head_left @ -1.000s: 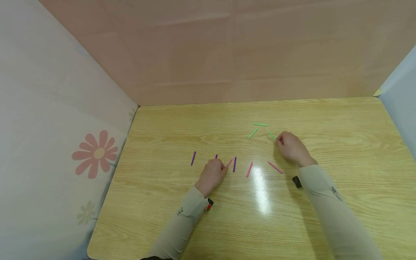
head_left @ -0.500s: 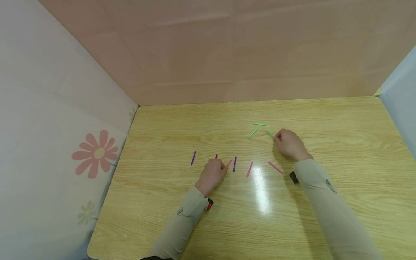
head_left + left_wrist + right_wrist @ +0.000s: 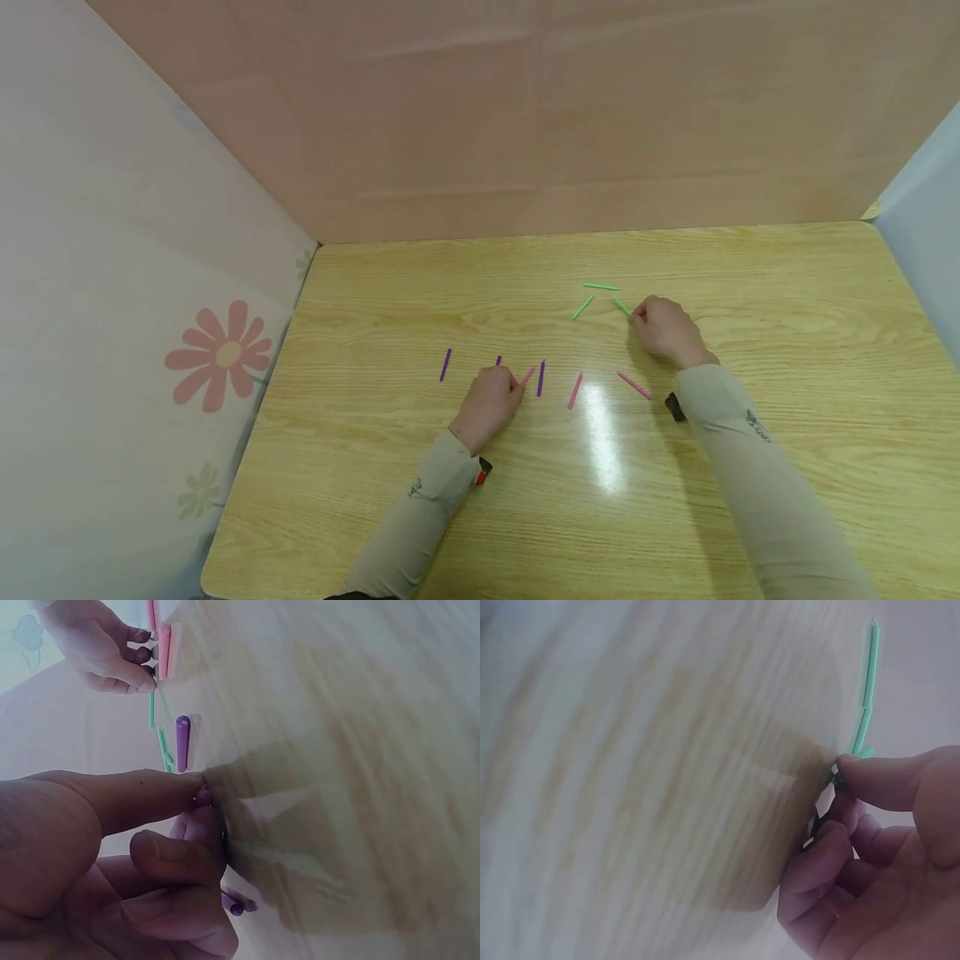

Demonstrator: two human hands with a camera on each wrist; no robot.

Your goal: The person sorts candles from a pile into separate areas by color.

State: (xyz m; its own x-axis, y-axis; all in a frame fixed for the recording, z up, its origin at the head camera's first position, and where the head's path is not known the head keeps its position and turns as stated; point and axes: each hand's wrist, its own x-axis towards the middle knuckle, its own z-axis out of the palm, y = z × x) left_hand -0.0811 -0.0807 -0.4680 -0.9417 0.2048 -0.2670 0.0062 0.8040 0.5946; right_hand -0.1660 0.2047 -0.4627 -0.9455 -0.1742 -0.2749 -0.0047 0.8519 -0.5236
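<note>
My left hand (image 3: 489,407) pinches a pink stick (image 3: 528,377) between thumb and fingers, low over the table. Partly hidden behind that hand is a purple stick (image 3: 498,361); two other purple sticks, the left one (image 3: 446,365) and the right one (image 3: 541,378), lie on either side. With its thumb and fingertips, my right hand (image 3: 667,332) pinches the near end of a green stick (image 3: 622,306). Two more green sticks lie close by, one crosswise (image 3: 602,287) and one slanted (image 3: 582,307), with small gaps between the three.
Two loose pink sticks, one steep (image 3: 575,391) and one slanted (image 3: 634,385), lie on the wooden table (image 3: 360,483) between my arms. A pinkish-brown cloth (image 3: 525,125) hangs at the back edge. A flowered white sheet (image 3: 135,317) stands on the left.
My right hand has moved slightly up and left, bringing the green stick closer to the other two green ones. The left hand has stayed in place with the pink stick.
</note>
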